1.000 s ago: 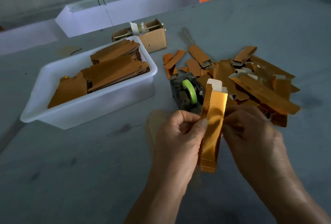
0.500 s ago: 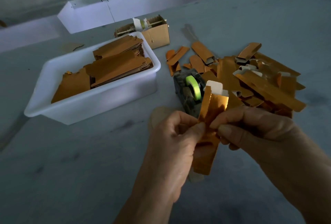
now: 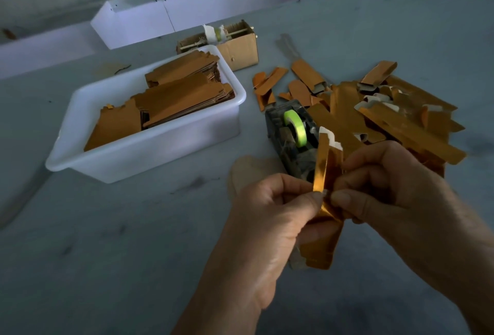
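Nearest the camera, the left hand (image 3: 270,217) and the right hand (image 3: 387,190) meet over the grey table (image 3: 107,254), both pinching a narrow gold box (image 3: 324,217) held roughly upright above the tabletop. The left thumb and forefinger grip its left edge; the right hand's curled fingers and thumb grip its right side. The box's white-lined top flap stands open above the knuckles, and its lower end hangs below the hands. Just behind the box sits a dark tape dispenser (image 3: 287,136) with a green roll of tape (image 3: 295,127). To its right lies a loose pile of gold boxes (image 3: 387,118). To the left, a white tub (image 3: 149,147) holds stacked flat gold blanks (image 3: 176,96). Beyond the tub stands a small cardboard box (image 3: 240,48).
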The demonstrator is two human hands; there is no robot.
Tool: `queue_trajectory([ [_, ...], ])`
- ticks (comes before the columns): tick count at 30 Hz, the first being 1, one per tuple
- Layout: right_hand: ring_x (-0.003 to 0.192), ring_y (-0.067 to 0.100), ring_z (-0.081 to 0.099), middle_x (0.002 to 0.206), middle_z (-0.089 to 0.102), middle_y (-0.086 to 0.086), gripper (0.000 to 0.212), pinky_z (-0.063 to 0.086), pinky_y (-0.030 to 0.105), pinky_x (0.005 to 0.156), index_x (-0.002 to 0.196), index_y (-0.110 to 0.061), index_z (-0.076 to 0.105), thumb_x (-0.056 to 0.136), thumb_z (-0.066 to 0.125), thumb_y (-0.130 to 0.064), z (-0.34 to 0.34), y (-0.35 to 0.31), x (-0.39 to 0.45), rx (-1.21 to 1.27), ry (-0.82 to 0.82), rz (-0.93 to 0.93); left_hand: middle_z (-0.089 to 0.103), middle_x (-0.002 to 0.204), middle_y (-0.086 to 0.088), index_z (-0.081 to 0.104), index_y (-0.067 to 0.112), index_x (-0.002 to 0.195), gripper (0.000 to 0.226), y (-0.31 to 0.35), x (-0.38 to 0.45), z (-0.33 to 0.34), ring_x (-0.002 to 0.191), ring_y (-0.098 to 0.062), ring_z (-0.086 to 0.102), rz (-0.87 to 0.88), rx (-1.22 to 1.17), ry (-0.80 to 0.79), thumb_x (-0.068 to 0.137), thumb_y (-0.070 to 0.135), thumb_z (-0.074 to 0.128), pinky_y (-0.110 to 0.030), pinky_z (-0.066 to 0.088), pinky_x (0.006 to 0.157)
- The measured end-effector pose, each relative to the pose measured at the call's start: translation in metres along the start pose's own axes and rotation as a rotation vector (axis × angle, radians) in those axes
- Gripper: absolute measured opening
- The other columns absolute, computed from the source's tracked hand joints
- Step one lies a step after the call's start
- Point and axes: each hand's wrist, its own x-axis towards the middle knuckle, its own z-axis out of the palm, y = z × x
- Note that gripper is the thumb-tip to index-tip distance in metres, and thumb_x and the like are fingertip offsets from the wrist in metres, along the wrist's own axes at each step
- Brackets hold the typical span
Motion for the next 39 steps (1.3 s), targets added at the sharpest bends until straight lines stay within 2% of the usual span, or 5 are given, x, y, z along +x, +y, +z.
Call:
queue_trajectory([
  [9, 0.069, -0.007, 0.062, 0.078, 0.066, -0.027, 0.027, 0.047, 0.015, 0.05, 0.085, -0.034, 0.049, 0.067, 0.07, -0.033, 0.003, -0.004, -0.004, -0.127, 0.013, 0.059, 0.075, 0.084, -0.01, 0.069, 0.004, 0.088, 0.032, -0.001, -0.004, -0.002, 0.079, -0.021, 0.074, -0.016, 0.067, -0.067, 0.066, 0.022, 0.083, -0.029, 0.059, 0.072],
  [12, 0.07, -0.007, 0.062, 0.078, 0.066, -0.028, 0.027, 0.046, 0.015, 0.051, 0.084, -0.033, 0.049, 0.071, 0.072, -0.027, 0.003, -0.005, -0.005, -0.15, 0.016, 0.054, 0.075, 0.079, -0.011, 0.068, 0.005, 0.084, 0.013, -0.007, -0.003, 0.001, 0.075, -0.023, 0.074, 0.044, 0.079, 0.02, 0.078, 0.016, 0.072, -0.028, 0.059, 0.067],
  [27, 0.051, 0.0, 0.054, 0.056, 0.057, -0.011, 0.044, 0.038, 0.015, 0.045, 0.08, -0.033, 0.046, 0.053, 0.066, -0.061, 0.008, -0.018, -0.007, -0.441, 0.121, 0.134, 0.071, 0.064, 0.002, 0.067, 0.012, 0.077, 0.014, -0.019, -0.01, 0.01, 0.057, -0.01, 0.07, 0.355, 0.308, 0.233, 0.089, 0.009, 0.063, -0.02, 0.054, 0.051],
  [33, 0.069, -0.002, 0.062, 0.075, 0.068, -0.01, 0.046, 0.044, 0.017, 0.057, 0.082, -0.034, 0.059, 0.046, 0.058, -0.063, 0.012, -0.012, -0.006, -0.037, 0.059, 0.178, 0.072, 0.072, -0.002, 0.069, 0.021, 0.079, 0.012, -0.011, -0.012, 0.004, 0.063, -0.021, 0.072, 0.304, 0.319, 0.18, 0.09, 0.023, 0.064, -0.048, 0.06, 0.058],
  [39, 0.075, -0.005, 0.059, 0.081, 0.062, -0.024, 0.014, 0.043, 0.015, 0.057, 0.087, -0.045, 0.058, 0.076, 0.052, -0.04, 0.018, -0.012, 0.0, -0.007, 0.006, 0.123, 0.073, 0.074, -0.006, 0.066, 0.019, 0.093, 0.01, -0.009, -0.005, -0.009, 0.069, -0.017, 0.073, 0.213, 0.195, 0.105, 0.089, 0.011, 0.062, -0.023, 0.053, 0.049],
])
